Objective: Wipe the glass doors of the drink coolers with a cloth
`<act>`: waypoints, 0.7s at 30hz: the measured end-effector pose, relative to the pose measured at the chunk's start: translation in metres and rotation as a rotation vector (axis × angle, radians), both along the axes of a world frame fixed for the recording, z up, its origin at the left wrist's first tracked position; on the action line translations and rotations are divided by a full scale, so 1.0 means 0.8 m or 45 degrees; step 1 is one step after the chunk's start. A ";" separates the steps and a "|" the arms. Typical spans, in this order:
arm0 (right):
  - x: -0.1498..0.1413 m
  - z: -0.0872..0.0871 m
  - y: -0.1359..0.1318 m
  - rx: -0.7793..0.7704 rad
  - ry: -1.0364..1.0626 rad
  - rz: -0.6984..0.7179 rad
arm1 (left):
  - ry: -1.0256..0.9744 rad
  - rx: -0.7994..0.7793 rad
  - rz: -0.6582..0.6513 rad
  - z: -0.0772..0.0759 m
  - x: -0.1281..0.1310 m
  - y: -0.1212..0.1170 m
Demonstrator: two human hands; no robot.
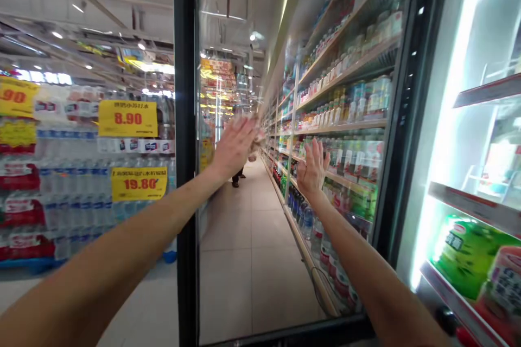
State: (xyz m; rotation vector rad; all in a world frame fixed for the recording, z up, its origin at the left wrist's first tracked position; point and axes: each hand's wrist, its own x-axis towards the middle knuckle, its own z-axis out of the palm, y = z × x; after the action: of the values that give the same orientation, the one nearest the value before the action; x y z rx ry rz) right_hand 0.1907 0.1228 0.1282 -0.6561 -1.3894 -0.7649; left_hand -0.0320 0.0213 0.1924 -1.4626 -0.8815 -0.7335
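In front of me stands a glass door (pixel 228 282) with a black frame, swung out from a lit cooler. My left hand (pixel 235 143) is at the middle of the pane, blurred, its fingers stretched out and flat. A small blurred pale-brown patch (pixel 257 143) shows by its fingertips; I cannot tell whether it is a cloth or a reflection. Farther right and slightly lower, my right hand (pixel 312 168) is raised against the glass with fingers extended, holding nothing visible. Both forearms reach up from the bottom corners.
Through or in the glass appear bottle-filled shelves (pixel 345 103), a tiled aisle floor (pixel 252 227) and a person's dark-clad legs (pixel 238 176). At left are stacked water bottles (pixel 73 173) with yellow price signs (pixel 127 118). Right, the cooler shelf holds a green package (pixel 468 255).
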 end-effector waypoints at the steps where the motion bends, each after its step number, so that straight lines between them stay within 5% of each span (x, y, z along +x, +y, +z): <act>1: 0.000 -0.007 -0.001 0.007 -0.025 -0.007 | 0.095 -0.046 -0.013 -0.027 0.003 -0.002; 3: 0.000 -0.023 -0.002 0.007 -0.090 -0.026 | 0.319 -0.145 -0.050 -0.078 0.006 -0.010; 5: 0.001 -0.039 -0.003 -0.013 -0.143 -0.045 | 0.448 -0.212 -0.066 -0.104 0.002 -0.019; 11: -0.002 -0.068 -0.003 -0.021 -0.129 -0.029 | -0.029 0.037 0.035 -0.085 -0.033 -0.025; 17: -0.012 -0.104 -0.011 -0.057 -0.219 -0.010 | 0.733 -0.468 0.015 -0.186 -0.029 -0.041; 19: -0.013 -0.115 -0.014 -0.079 -0.236 -0.010 | 0.745 -0.507 0.009 -0.192 -0.031 -0.044; 21: -0.013 -0.123 -0.016 -0.090 -0.242 -0.016 | 0.480 -0.396 0.055 -0.176 -0.036 -0.042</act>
State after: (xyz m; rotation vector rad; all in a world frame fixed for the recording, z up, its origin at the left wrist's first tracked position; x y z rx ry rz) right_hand 0.1801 0.1101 0.0298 -0.6609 -1.5932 -0.8075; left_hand -0.0611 -0.0124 0.0520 -1.7777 -0.7520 -0.2773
